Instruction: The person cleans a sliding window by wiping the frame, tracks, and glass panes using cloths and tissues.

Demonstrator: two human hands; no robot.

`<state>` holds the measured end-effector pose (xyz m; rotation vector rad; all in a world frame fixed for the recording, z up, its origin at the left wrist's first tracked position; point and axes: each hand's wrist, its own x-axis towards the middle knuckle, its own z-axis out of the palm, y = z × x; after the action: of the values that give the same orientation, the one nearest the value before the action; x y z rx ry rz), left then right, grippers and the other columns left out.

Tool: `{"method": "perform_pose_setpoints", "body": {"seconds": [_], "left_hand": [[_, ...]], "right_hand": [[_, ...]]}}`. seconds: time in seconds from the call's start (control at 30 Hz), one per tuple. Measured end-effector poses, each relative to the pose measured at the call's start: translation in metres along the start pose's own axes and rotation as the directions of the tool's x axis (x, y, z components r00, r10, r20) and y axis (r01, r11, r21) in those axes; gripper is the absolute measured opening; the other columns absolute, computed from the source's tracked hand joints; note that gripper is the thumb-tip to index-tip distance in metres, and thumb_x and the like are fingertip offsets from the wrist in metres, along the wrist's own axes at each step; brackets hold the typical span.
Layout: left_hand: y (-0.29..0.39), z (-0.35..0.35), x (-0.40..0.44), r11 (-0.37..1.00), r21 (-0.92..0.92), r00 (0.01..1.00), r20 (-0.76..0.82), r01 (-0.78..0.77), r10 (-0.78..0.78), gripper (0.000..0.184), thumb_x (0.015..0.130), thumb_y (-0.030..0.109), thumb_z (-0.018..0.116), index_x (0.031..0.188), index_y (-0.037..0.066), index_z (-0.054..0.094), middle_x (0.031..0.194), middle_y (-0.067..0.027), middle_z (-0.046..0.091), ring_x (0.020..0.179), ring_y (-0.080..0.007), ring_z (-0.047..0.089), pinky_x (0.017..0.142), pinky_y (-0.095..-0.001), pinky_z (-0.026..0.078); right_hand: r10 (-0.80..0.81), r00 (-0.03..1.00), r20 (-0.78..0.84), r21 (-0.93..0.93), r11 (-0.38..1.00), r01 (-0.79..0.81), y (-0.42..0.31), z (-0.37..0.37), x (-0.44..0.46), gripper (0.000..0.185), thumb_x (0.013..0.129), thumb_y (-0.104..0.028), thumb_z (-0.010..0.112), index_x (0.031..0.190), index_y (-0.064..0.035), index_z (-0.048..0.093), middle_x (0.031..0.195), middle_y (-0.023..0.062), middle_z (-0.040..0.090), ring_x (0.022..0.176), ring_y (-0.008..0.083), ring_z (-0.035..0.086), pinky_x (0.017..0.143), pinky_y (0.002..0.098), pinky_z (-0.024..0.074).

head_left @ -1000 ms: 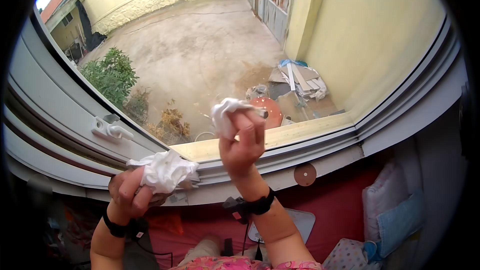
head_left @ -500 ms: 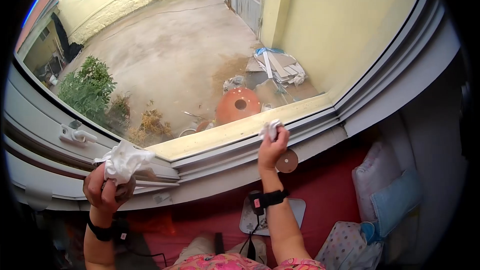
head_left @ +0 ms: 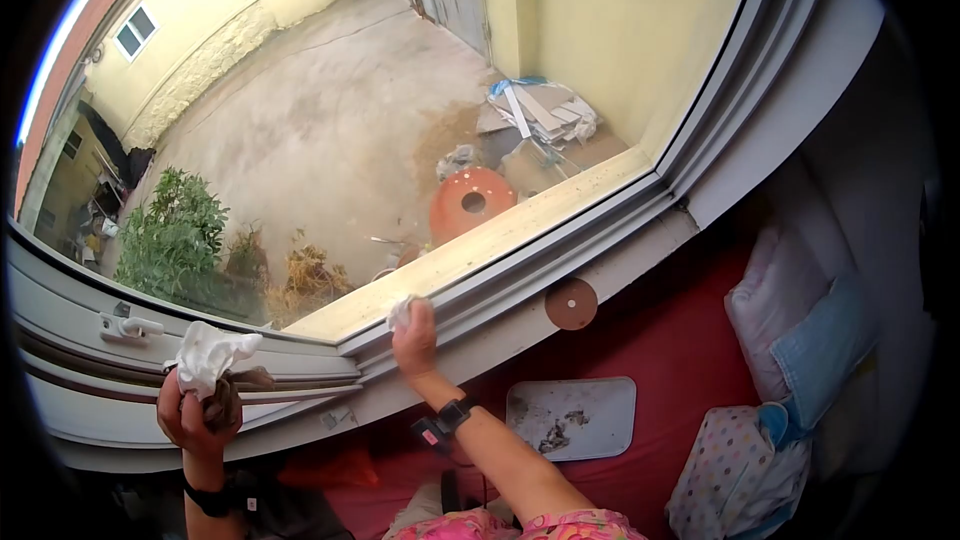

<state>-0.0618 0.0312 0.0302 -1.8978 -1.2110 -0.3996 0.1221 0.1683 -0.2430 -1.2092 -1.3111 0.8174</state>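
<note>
White crumpled tissue (head_left: 212, 353) and a limp brown cloth (head_left: 224, 407) are clamped in the grip of the left hand (head_left: 184, 417). At the ridged, pale window frame (head_left: 540, 260), the right hand (head_left: 415, 345) pinches a small soft white wad (head_left: 402, 311). Wiping the grooves seems in hand; the next stroke would call for fingertip pressure along them. Outside lie a round orange holed disc (head_left: 448, 212) and rough concrete yard (head_left: 320, 90).

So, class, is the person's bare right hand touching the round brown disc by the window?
Apart: the head view shows pale window sill in the gap between the right hand and the round brown disc.
</note>
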Motion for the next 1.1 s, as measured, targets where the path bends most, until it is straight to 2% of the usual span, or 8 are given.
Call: {"method": "perform_pose_setpoints", "body": {"seconds": [0.1, 0.23, 0.33, 0.5, 0.6, 0.83, 1.0, 1.1], "left_hand": [[0.000, 0.002, -0.003, 0.999, 0.031, 1.000, -0.023, 0.018, -0.017, 0.052, 0.072, 0.014, 0.071, 0.115, 0.001, 0.045, 0.116, -0.0238, 0.052, 0.097, -0.0381, 0.056, 0.081, -0.0422, 0.048], [-0.001, 0.003, -0.005, 0.998, 0.048, 0.999, -0.039, 0.030, -0.028, 0.050, 0.073, 0.015, 0.070, 0.115, 0.000, 0.045, 0.117, -0.0249, 0.051, 0.098, -0.0392, 0.056, 0.082, -0.0432, 0.047], [-0.004, 0.000, -0.011, 0.999, 0.039, 0.999, -0.021, 0.024, -0.023, 0.051, 0.074, 0.015, 0.070, 0.115, 0.000, 0.044, 0.117, -0.0256, 0.050, 0.099, -0.0400, 0.056, 0.083, -0.0439, 0.047], [0.000, -0.004, -0.001, 0.991, 0.128, 1.000, 0.014, 0.023, -0.025, 0.055, 0.070, 0.019, 0.075, 0.111, 0.003, 0.043, 0.114, -0.0232, 0.051, 0.094, -0.0364, 0.057, 0.076, -0.0405, 0.050], [-0.001, -0.006, 0.001, 0.989, 0.150, 0.999, 0.043, 0.014, -0.021, 0.053, 0.071, 0.019, 0.074, 0.111, 0.003, 0.043, 0.114, -0.0231, 0.052, 0.094, -0.0367, 0.057, 0.076, -0.0401, 0.050], [0.000, -0.003, -0.001, 0.989, 0.142, 0.998, 0.025, 0.051, -0.056, 0.053, 0.071, 0.017, 0.073, 0.112, 0.004, 0.043, 0.116, -0.0229, 0.051, 0.096, -0.0375, 0.057, 0.076, -0.0404, 0.049], [0.000, -0.004, 0.001, 0.991, 0.126, 0.999, 0.017, 0.044, -0.047, 0.053, 0.071, 0.016, 0.074, 0.113, 0.003, 0.043, 0.116, -0.0227, 0.052, 0.097, -0.0375, 0.057, 0.077, -0.0407, 0.049], [-0.003, -0.005, -0.004, 0.993, 0.113, 0.999, 0.027, 0.023, -0.026, 0.050, 0.074, 0.016, 0.071, 0.114, 0.001, 0.045, 0.116, -0.0241, 0.052, 0.097, -0.0389, 0.057, 0.079, -0.0422, 0.048]], "right_hand": [[0.101, 0.883, -0.459, -0.108, 0.980, -0.168, 0.012, -0.065, 0.089, 0.023, 0.077, 0.000, 0.050, 0.099, 0.0029, 0.046, 0.102, 0.0250, 0.051, 0.096, 0.0440, 0.051, 0.085, 0.0456, 0.0426], [0.347, 0.743, -0.572, 0.085, 0.926, -0.367, 0.022, -0.151, 0.181, 0.025, 0.080, 0.000, 0.046, 0.104, 0.0050, 0.046, 0.102, 0.0241, 0.052, 0.093, 0.0424, 0.053, 0.083, 0.0472, 0.0418], [0.197, 0.679, -0.707, -0.063, 0.939, -0.338, 0.026, -0.098, 0.160, 0.028, 0.081, 0.000, 0.046, 0.109, 0.0042, 0.044, 0.104, 0.0261, 0.051, 0.097, 0.0427, 0.051, 0.084, 0.0460, 0.0408], [-0.066, 0.989, -0.131, -0.100, 0.994, 0.053, -0.023, 0.013, -0.001, 0.034, 0.077, 0.000, 0.051, 0.110, 0.0014, 0.044, 0.107, 0.0255, 0.047, 0.107, 0.0429, 0.048, 0.093, 0.0452, 0.0391], [-0.011, 0.965, 0.264, -0.032, 0.999, 0.020, -0.020, 0.006, -0.010, 0.034, 0.076, 0.002, 0.051, 0.109, 0.0005, 0.044, 0.106, 0.0251, 0.048, 0.105, 0.0421, 0.049, 0.092, 0.0436, 0.0412], [0.066, 0.736, -0.674, -0.041, 0.991, -0.127, 0.003, -0.140, 0.176, 0.020, 0.080, -0.001, 0.050, 0.100, 0.0025, 0.050, 0.086, 0.0197, 0.058, 0.077, 0.0395, 0.056, 0.072, 0.0440, 0.0455], [0.053, 0.723, -0.689, -0.078, 0.986, -0.147, -0.028, -0.089, 0.158, 0.030, 0.080, 0.000, 0.044, 0.109, 0.0065, 0.044, 0.102, 0.0244, 0.051, 0.094, 0.0415, 0.052, 0.082, 0.0439, 0.0425], [-0.313, 0.879, -0.360, -0.217, 0.944, 0.248, -0.053, -0.021, 0.063, 0.029, 0.075, 0.003, 0.052, 0.104, 0.0010, 0.049, 0.097, 0.0210, 0.051, 0.093, 0.0393, 0.053, 0.085, 0.0442, 0.0442]]}}
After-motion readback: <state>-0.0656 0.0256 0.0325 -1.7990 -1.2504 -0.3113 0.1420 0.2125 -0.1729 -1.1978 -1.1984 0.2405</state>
